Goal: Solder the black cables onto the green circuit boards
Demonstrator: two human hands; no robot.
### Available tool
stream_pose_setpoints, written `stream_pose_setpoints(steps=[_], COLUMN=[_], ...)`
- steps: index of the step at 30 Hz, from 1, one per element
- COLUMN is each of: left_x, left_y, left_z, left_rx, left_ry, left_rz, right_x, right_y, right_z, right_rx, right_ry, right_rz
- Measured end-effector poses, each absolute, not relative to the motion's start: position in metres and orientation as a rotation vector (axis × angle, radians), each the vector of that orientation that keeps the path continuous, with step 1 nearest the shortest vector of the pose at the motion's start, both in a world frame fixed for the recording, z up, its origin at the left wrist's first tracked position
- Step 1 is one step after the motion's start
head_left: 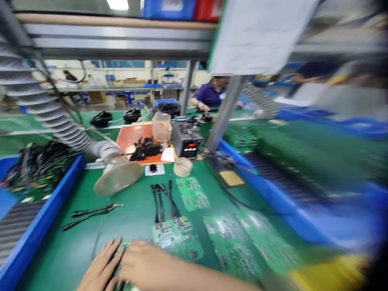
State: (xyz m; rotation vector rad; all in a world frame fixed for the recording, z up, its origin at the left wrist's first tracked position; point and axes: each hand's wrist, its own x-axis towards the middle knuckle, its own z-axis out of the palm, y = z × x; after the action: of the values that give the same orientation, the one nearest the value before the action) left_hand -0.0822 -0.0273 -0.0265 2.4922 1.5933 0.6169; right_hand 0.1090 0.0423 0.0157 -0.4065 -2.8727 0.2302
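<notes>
Both my hands are low at the front edge of the green mat (133,210). My left hand (101,268) lies with its fingers stretched forward. Beside it, my right hand (145,264) is curled over something small and green that I cannot make out; the two hands touch. Just right of them lies a green circuit board (178,238) with black cable leads (163,198) running away from it. More green boards (236,242) lie to the right, and a smaller board (194,194) sits farther back.
A clear fume-extractor funnel (117,178) on a ribbed hose (45,109) hangs at left. A soldering station (188,143), a tape roll (182,166), black connectors on an orange mat (133,135), blue bins (36,226) at both sides. A co-worker in a dark shirt (209,95) sits opposite.
</notes>
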Motion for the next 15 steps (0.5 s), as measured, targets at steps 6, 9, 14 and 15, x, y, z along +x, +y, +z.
stream_pose_setpoints(steps=[6,9,14,15], left_x=[-0.081,-0.074,-0.06,-0.058], left_y=[-0.034,-0.041,-0.058,-0.06], left_z=[-0.003,0.001,-0.004,-0.004], left_rx=[2.372,2.273,2.036,1.982], left_ry=[1.631,1.769,2.067,2.099], left_rz=[0.329,0.395,0.454,0.435], right_x=[0.105,0.107,0.109,0.108], right_y=[0.075,0.069,0.017,0.01], right_z=[0.008,0.0,-0.012,-0.015], right_rx=[-0.971,-1.154,-0.919,-0.912], right_ry=[-2.515,-2.361,-2.431,-2.449], right_rz=[0.303,0.196,-0.105,-0.152])
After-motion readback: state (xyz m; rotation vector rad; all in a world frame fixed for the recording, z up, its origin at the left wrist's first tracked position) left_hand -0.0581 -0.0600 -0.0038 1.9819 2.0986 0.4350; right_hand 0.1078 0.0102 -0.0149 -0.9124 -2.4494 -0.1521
